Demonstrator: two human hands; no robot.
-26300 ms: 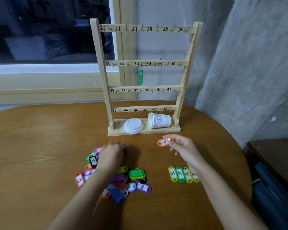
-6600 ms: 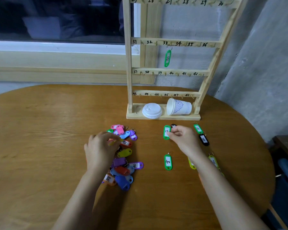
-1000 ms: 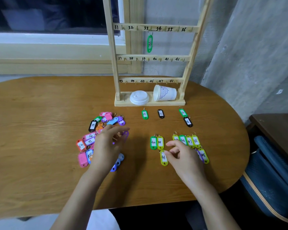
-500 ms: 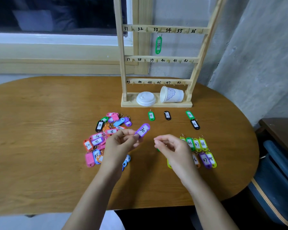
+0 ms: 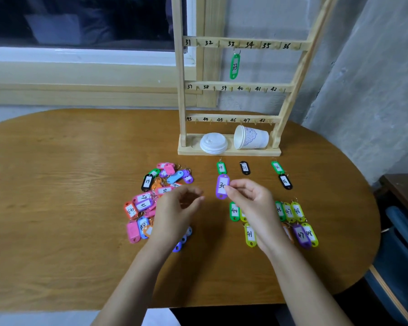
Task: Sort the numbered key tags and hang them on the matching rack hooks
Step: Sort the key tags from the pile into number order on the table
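Note:
My right hand (image 5: 252,203) pinches a purple tag marked 30 (image 5: 222,186) just below the green tag 29 (image 5: 221,167). My left hand (image 5: 174,212) hovers with its fingers apart and nothing in it, over the right edge of the unsorted pile of coloured tags (image 5: 151,198). The wooden rack (image 5: 236,88) stands at the back of the table, with a green tag 33 (image 5: 234,66) hanging under its number. Sorted tags lie in rows: black 31 (image 5: 244,167), green 26 (image 5: 277,167), black 36 (image 5: 285,181), green 40 (image 5: 234,211), and yellow-green tags 47 and 48 (image 5: 292,211).
A white lid (image 5: 213,143) and a paper cup on its side (image 5: 251,137) rest on the rack's base. The wooden table (image 5: 57,208) ends at a rounded edge on the right, beside a dark blue seat (image 5: 400,255) and a concrete wall (image 5: 375,78).
The purple tag 30 passed from my left hand to my right hand, which carried it toward the row below the rack. My left hand let go and opened.

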